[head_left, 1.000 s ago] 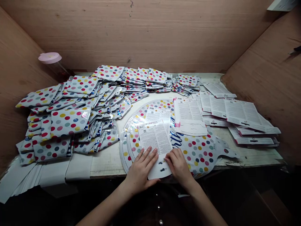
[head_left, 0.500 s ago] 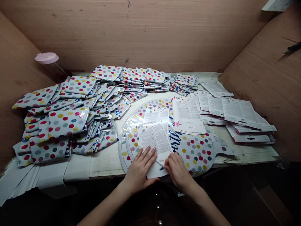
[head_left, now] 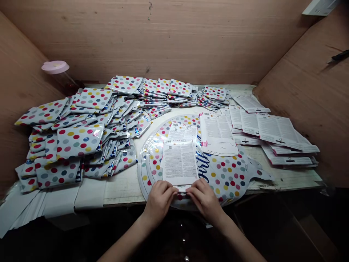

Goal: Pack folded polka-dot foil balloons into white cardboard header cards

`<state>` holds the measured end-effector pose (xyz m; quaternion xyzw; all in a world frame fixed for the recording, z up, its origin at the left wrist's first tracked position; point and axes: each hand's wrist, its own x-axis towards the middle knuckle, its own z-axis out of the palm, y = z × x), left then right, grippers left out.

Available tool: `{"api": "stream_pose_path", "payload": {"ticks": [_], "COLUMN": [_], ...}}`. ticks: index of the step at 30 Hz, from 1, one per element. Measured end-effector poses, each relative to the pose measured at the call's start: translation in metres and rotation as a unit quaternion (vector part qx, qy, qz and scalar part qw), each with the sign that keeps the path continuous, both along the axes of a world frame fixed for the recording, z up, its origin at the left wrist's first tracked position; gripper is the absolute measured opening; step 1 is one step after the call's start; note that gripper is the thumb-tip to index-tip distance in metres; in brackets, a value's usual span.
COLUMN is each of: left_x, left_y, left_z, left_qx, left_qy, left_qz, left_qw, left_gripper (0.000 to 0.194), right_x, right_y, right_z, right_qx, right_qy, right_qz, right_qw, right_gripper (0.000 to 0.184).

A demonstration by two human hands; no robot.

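While the left hand [head_left: 159,200] and right hand [head_left: 204,198] grip the near end of a printed card [head_left: 180,162], hands just apart, long axis pointing straight ahead, card lying on a dotted foil balloon [head_left: 226,178]

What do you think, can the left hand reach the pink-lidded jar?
Probably not easily: the big heap of dotted foil balloon packs lies between the left hand and the jar.

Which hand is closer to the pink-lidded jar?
The left hand is nearer: the pink-lidded jar stands far ahead of it and to its left. The right hand lies further off, to the left hand's right.
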<state>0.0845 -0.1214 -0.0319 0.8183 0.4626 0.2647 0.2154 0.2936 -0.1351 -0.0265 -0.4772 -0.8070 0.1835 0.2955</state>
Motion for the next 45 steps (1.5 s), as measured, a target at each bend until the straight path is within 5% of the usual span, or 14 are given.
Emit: {"api": "stream_pose_path", "payload": {"ticks": [3,8,12,15,18,21,24,29,32,34,37,38,41,45], "left_x": [0.01,0.01,0.002,0.004,0.018,0.04,0.058,0.06,0.047,0.038,0.03,0.029,0.03,0.033], "left_y": [0.001,0.007,0.014,0.023,0.039,0.06,0.078,0.098,0.108,0.112,0.107,0.102,0.082,0.056], "left_z": [0.002,0.0,0.011,0.028,0.039,0.035,0.027,0.025,0.027,0.03,0.037,0.04,0.048,0.047], "left_qx": [-0.017,-0.02,-0.091,-0.231,-0.211,-0.07,-0.061,-0.085,-0.133,-0.153,-0.177,-0.181,-0.176,-0.206], "left_qy": [0.0,0.07,0.029,-0.143,-0.157,-0.013,0.137,0.163,0.074,0.03,-0.056,-0.094,-0.215,-0.391], "left_qz": [0.089,0.268,0.284,0.192,0.183,0.253,0.305,0.335,0.345,0.345,0.339,0.333,0.307,0.249], "left_qw": [0.996,0.961,0.954,0.943,0.947,0.965,0.941,0.924,0.926,0.925,0.923,0.921,0.91,0.862], "left_gripper": [0.019,0.048,0.043,0.034,0.039,0.068,0.091,0.092,0.072,0.053,0.034,0.032,0.036,0.048], "right_x": [-0.007,-0.017,-0.03,-0.016,0.054,0.163,0.254,0.302,0.277,0.234,0.136,0.099,0.007,-0.042], "right_y": [0.006,0.008,0.001,0.008,0.037,0.075,0.101,0.107,0.104,0.097,0.071,0.059,0.028,0.017], "right_z": [-0.006,-0.013,0.002,0.022,0.046,0.068,0.083,0.1,0.099,0.09,0.07,0.064,0.056,0.058], "right_qx": [-0.017,-0.019,-0.126,-0.252,-0.197,-0.058,-0.031,-0.031,-0.017,-0.037,-0.205,-0.296,-0.461,-0.413], "right_qy": [0.008,-0.067,0.144,0.376,0.406,0.341,0.282,0.132,0.058,0.05,0.202,0.293,0.526,0.732], "right_qz": [-0.14,-0.368,-0.324,-0.23,-0.357,-0.526,-0.594,-0.679,-0.684,-0.638,-0.411,-0.295,-0.102,-0.134], "right_qw": [0.99,0.927,0.927,0.862,0.818,0.777,0.753,0.722,0.727,0.767,0.865,0.86,0.707,0.526], "right_gripper": [0.013,0.048,0.039,0.029,0.039,0.052,0.046,0.058,0.071,0.06,0.041,0.045,0.05,0.041]}}
